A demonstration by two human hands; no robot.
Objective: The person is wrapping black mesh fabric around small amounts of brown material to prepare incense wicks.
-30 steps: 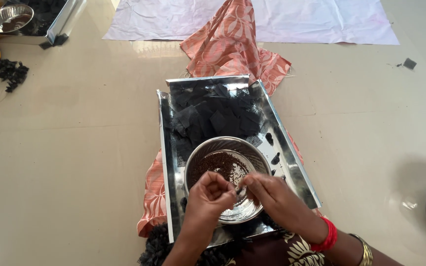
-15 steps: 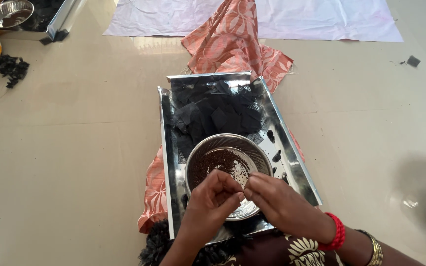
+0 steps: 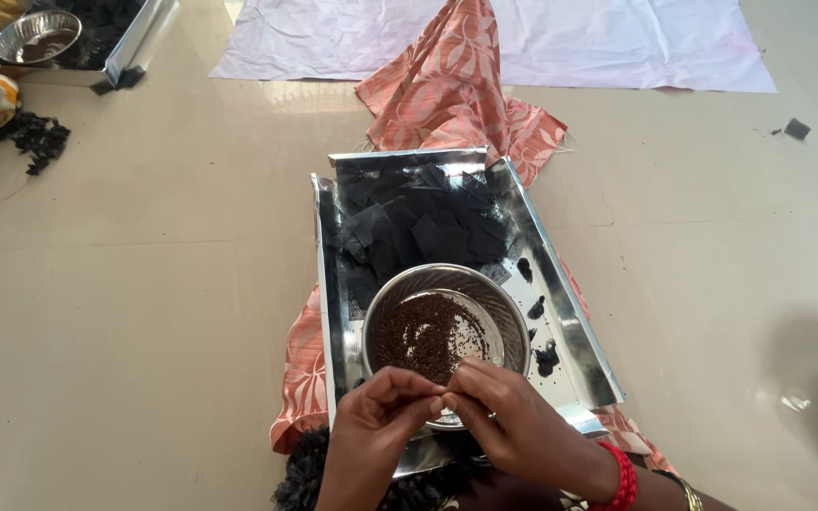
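I sit on a pale floor [image 3: 144,312] with a white sheet [image 3: 617,43] spread at the far side and an orange patterned cloth [image 3: 452,90] running from it toward me, under my tray. The shiny metal tray [image 3: 575,331] lies on that cloth in the middle of the scene, its far half heaped with black paper squares [image 3: 423,222], a few black bits loose along its right side. In the near half of the tray stands a round steel bowl [image 3: 499,298] holding dark brown granules [image 3: 423,331]. At the far left a second tray [image 3: 139,47] carries another steel bowl [image 3: 35,38], with black scraps [image 3: 35,140] on the floor beside it. My left hand [image 3: 376,426] and my right hand [image 3: 513,421] meet over the near rim of the bowl, fingertips pressed together, pinching something too small for me to make out. A red bangle [image 3: 622,478] circles my right wrist.
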